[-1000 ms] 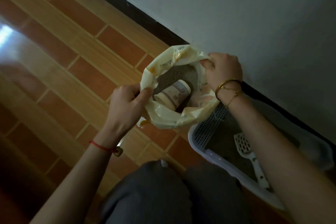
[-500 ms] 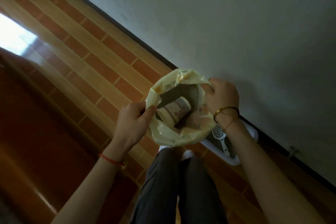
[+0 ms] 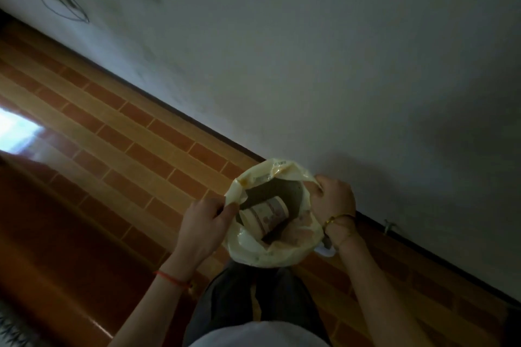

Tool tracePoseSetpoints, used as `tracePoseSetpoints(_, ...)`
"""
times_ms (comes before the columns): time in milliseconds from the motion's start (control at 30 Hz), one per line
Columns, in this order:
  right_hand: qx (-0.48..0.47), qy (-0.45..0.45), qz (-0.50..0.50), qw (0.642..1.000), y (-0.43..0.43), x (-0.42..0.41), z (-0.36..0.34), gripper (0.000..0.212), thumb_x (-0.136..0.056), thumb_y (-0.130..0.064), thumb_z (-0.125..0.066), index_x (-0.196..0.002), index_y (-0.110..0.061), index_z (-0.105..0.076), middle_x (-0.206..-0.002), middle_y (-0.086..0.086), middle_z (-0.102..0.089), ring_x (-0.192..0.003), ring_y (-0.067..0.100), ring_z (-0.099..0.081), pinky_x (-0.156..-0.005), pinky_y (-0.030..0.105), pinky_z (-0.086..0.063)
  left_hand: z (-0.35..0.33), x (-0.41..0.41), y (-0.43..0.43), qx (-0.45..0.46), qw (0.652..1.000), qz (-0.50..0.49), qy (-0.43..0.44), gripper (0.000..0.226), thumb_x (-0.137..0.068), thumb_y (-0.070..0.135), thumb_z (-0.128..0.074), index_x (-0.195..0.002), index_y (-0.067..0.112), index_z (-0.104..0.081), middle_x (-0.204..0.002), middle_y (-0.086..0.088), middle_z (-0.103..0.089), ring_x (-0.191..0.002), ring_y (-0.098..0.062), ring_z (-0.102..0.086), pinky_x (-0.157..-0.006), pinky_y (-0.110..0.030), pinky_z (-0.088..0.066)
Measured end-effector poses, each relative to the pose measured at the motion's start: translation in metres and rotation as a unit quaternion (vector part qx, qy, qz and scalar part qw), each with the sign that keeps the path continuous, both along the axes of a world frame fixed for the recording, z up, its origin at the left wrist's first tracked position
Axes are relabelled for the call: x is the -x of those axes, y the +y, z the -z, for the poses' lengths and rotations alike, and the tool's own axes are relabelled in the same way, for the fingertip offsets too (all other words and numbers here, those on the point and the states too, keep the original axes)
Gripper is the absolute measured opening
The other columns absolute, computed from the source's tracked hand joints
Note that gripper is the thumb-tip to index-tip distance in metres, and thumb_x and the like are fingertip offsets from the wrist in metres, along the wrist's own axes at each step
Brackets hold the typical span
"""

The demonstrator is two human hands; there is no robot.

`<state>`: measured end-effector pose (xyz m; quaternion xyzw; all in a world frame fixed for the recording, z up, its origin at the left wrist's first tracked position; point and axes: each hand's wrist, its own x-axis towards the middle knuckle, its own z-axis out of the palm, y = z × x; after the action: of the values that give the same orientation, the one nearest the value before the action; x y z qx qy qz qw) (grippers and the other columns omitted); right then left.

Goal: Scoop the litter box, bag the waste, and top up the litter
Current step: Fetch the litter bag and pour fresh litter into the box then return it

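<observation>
Up off the floor, left hand (image 3: 203, 225) pinched shut on the left rim of a yellow bag (image 3: 255, 252), grey litter (image 3: 270, 191) and a paper cup (image 3: 266, 214) inside, right hand (image 3: 334, 196) gripped tight on the right rim, by the wall (image 3: 310, 65).

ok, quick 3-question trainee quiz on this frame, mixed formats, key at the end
1. True or false: both hands grip the rim of the litter bag.
2. What lies inside the bag on top of the grey litter? A) a paper cup B) a scoop C) a glove
3. Fill in: the wrist with the gold bracelets belongs to the ____ hand.

Key:
1. True: left hand and right hand each pinch the rim, holding the mouth open.
2. A: paper cup, lying on its side.
3. right
</observation>
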<state>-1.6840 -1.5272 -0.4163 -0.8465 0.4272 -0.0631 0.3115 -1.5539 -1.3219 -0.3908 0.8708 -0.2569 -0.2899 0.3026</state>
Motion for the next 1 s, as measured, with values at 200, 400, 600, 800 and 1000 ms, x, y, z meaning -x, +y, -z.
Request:
tracePoseSetpoints(200,0.016,-0.001,0.092,0.996,0.017,0.053,-0.023,0.033,-0.086,-0.029,-0.052,-0.057,-0.015,-0.044,-0.056,0.014,-0.05,-0.054,0.025,-0.044,-0.05,0.027,-0.024,-0.017,0.016,-0.011,0.016,0.996,0.088,0.015,0.039,-0.095,0.036,-0.051,-0.067,0.013,-0.065,-0.052,0.0,-0.056,-0.043,-0.007,-0.047,-0.044,-0.017,-0.035)
tracePoseSetpoints(400,0.012,0.027,0.228,0.973,0.058,0.103,-0.039,0.038,-0.093,-0.025,-0.055,-0.056,-0.023,-0.042,-0.054,-0.005,-0.04,-0.052,0.016,-0.04,-0.045,0.022,-0.016,-0.029,0.025,-0.021,0.032,0.972,0.232,-0.001,0.037,-0.095,0.029,-0.054,-0.06,0.017,-0.06,-0.048,0.004,-0.05,-0.041,-0.005,-0.048,-0.042,-0.015,-0.032)
tracePoseSetpoints(600,-0.02,-0.008,0.404,0.914,0.129,0.159,-0.047,0.046,-0.092,-0.024,-0.055,-0.05,-0.021,-0.036,-0.048,-0.002,-0.037,-0.046,0.014,-0.036,-0.048,0.024,-0.023,-0.038,0.051,-0.031,0.062,0.919,0.389,-0.022,0.046,-0.092,0.044,-0.045,-0.067,0.011,-0.067,-0.051,0.0,-0.052,-0.042,-0.006,-0.042,-0.046,-0.021,-0.032)
tracePoseSetpoints(800,-0.051,0.006,0.565,0.823,0.216,0.211,-0.056,0.046,-0.094,-0.025,-0.053,-0.053,-0.021,-0.033,-0.05,-0.002,-0.032,-0.045,0.011,-0.028,-0.047,0.024,-0.019,-0.045,0.11,-0.033,0.041,0.841,0.539,0.002,0.043,-0.097,0.026,-0.054,-0.055,0.019,-0.051,-0.047,0.006,-0.042,-0.04,-0.006,-0.041,-0.042,-0.016,-0.031)
tracePoseSetpoints(1000,-0.057,0.025,0.686,0.725,0.308,0.267,-0.059,0.049,-0.096,-0.022,-0.051,-0.052,-0.019,-0.03,-0.049,-0.001,-0.028,-0.045,0.011,-0.024,-0.047,0.023,-0.014,-0.045,0.194,-0.011,0.04,0.748,0.663,0.019,0.045,-0.097,0.028,-0.053,-0.053,0.021,-0.044,-0.045,0.008,-0.039,-0.039,-0.005,-0.036,-0.045,-0.016,-0.026)
